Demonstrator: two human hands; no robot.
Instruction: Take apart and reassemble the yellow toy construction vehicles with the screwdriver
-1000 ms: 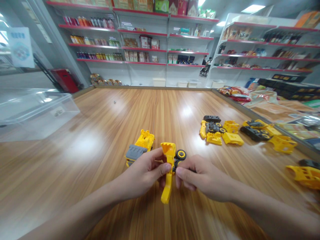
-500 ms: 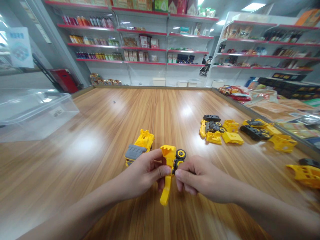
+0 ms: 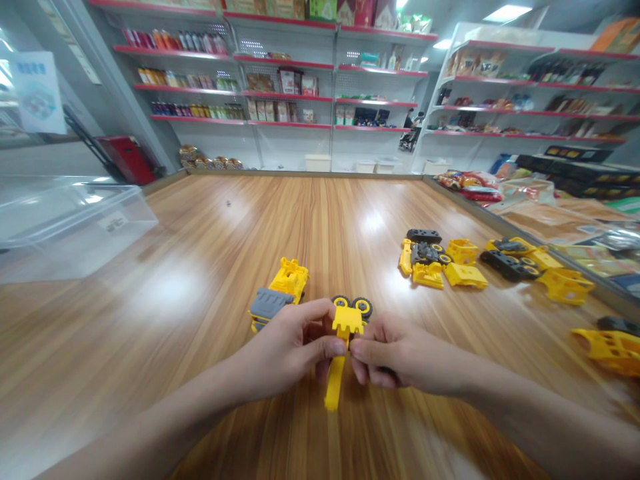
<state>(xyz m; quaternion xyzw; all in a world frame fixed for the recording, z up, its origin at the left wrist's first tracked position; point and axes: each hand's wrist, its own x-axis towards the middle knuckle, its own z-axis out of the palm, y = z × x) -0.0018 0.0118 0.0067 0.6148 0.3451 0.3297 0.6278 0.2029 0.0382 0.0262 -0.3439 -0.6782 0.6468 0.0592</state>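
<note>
Both hands meet over the wooden table (image 3: 210,267), low in the centre of the view. My left hand (image 3: 285,350) pinches a yellow toy loader arm with a bucket (image 3: 340,347) between thumb and fingers. My right hand (image 3: 400,357) is closed on the toy's black chassis with yellow-hubbed wheels (image 3: 361,307), pressed against the yellow arm. The arm's long end hangs down below the hands. Just beyond my left hand lies a yellow and grey toy vehicle part (image 3: 277,297).
Several yellow and black toy parts (image 3: 440,263) lie on the table to the right, more (image 3: 535,267) nearer the right edge, one (image 3: 610,350) at the far right. A clear plastic bin (image 3: 65,223) stands at left. Store shelves (image 3: 290,87) line the back.
The yellow bucket has tilted down toward me and the wheeled chassis has turned so two wheels show above it. Both hands have stayed close together.
</note>
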